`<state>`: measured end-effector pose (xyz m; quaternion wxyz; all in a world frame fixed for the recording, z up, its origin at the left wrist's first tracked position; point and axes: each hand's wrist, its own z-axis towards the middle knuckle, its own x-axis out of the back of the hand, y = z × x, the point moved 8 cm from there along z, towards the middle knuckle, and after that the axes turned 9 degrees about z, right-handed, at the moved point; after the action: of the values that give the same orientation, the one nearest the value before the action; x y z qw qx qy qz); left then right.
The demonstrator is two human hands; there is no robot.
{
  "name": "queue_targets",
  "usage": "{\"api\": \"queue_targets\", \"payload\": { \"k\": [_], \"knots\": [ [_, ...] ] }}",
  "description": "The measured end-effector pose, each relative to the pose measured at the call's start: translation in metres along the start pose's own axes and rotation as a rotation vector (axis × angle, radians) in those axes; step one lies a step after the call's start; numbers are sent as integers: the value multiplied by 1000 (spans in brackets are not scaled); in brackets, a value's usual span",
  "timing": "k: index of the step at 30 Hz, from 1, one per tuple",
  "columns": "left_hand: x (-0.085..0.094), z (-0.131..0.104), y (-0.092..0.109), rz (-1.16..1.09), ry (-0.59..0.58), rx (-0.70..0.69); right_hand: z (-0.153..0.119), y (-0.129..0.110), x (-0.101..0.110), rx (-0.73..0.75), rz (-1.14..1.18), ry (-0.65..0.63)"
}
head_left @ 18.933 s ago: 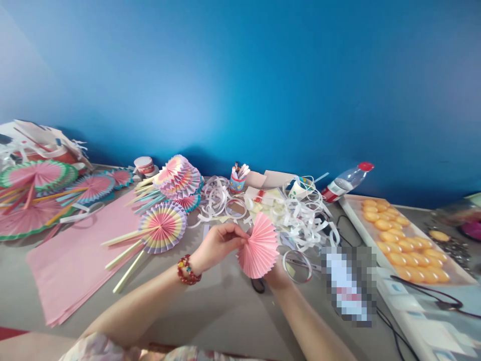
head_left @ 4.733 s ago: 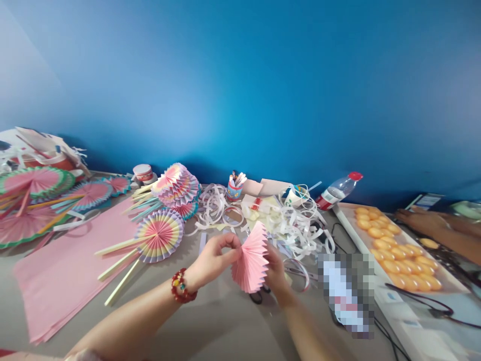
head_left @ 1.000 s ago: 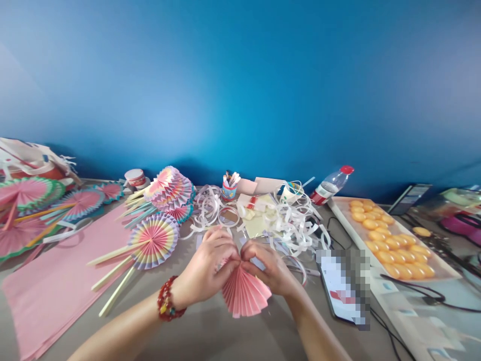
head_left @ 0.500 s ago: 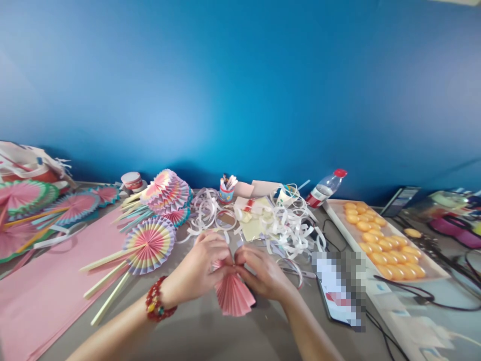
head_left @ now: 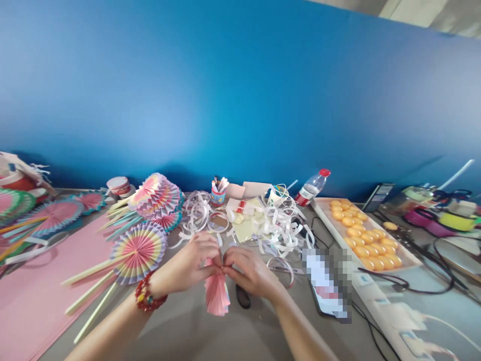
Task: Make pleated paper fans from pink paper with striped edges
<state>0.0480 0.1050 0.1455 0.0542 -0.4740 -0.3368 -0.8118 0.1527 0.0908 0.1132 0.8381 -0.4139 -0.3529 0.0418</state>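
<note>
Between my hands is a pink pleated paper fan (head_left: 217, 295), pinched near its gathered middle and hanging partly folded toward me. My left hand (head_left: 195, 263), with a red bead bracelet (head_left: 148, 296) at the wrist, is closed on the fan's upper part. The fingertips of my right hand (head_left: 250, 273) pinch at the same middle point, hiding what lies there. Just under my right hand a black oval handle (head_left: 243, 297) shows on the table. To the left lies a finished round paper fan (head_left: 139, 251) with pale sticks.
Pink paper sheets (head_left: 41, 306) cover the left side, with more fans (head_left: 158, 195) behind. White paper strips (head_left: 285, 225) heap up at the back near a pen cup (head_left: 218, 193) and a bottle (head_left: 313, 188). Rightward are a phone (head_left: 325, 286) and a tray (head_left: 408, 258) of orange egg-shaped pieces.
The pink fan has turned and looks narrower, less spread than before. Both hands keep their pinch at its middle. The whole view has shifted, and the black handle shows more.
</note>
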Motion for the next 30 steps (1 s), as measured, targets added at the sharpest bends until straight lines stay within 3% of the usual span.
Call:
{"api": "queue_targets", "payload": {
  "k": [9, 17, 25, 30],
  "knots": [
    [0, 1, -8, -59, 2, 36, -1, 8, 2, -97, 131, 28],
    [-1, 0, -2, 144, 120, 65, 0, 7, 3, -139, -136, -31],
    [-10, -1, 9, 215, 80, 68, -3, 4, -2, -37, -276, -162],
    [-25, 2, -5, 209, 76, 87, -2, 14, -6, -23, -293, -200]
  ]
}}
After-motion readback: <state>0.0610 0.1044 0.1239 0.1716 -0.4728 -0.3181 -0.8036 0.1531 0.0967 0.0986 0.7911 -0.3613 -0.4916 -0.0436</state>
